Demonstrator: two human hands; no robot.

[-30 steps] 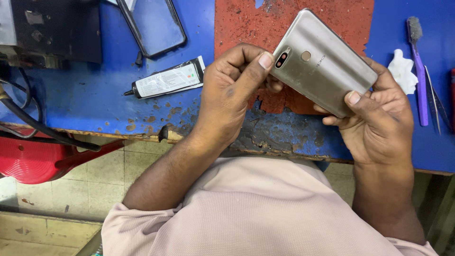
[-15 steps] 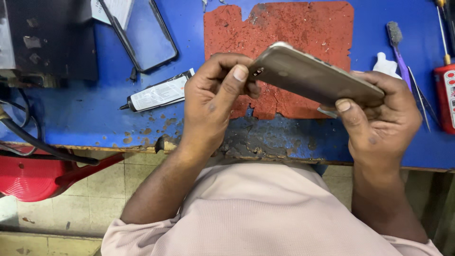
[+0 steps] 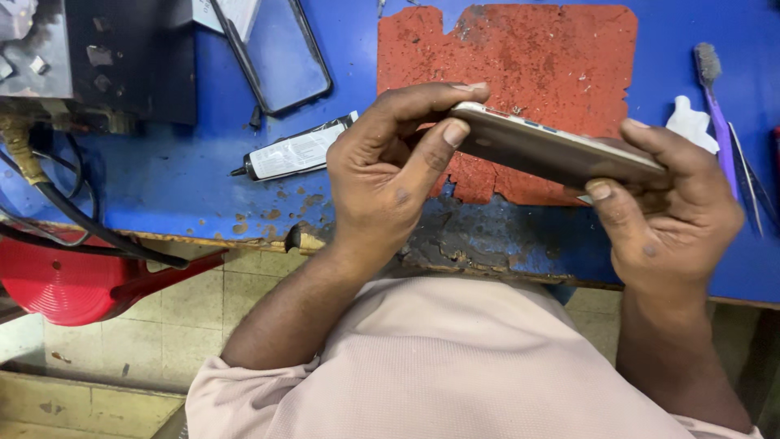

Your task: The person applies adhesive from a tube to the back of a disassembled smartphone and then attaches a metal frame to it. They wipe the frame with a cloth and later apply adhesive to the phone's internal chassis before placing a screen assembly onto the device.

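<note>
We grip gold phone [image 3: 552, 150] edge-on above red mat [image 3: 528, 57]: left hand [image 3: 390, 175] pinches its left end, right hand [image 3: 674, 203] clamps right end, over blue counter [image 3: 162, 179].

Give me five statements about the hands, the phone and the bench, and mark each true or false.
1. Both hands hold the phone. True: the left hand grips one end, the right hand the other.
2. The phone lies flat on the red mat. False: it is held above the mat, turned edge-on.
3. A small white tube lies on the blue bench by the left hand. True.
4. The purple-handled brush is in the right hand. False: it lies on the bench beyond it.
5. A red stool stands under the bench edge. True.
</note>
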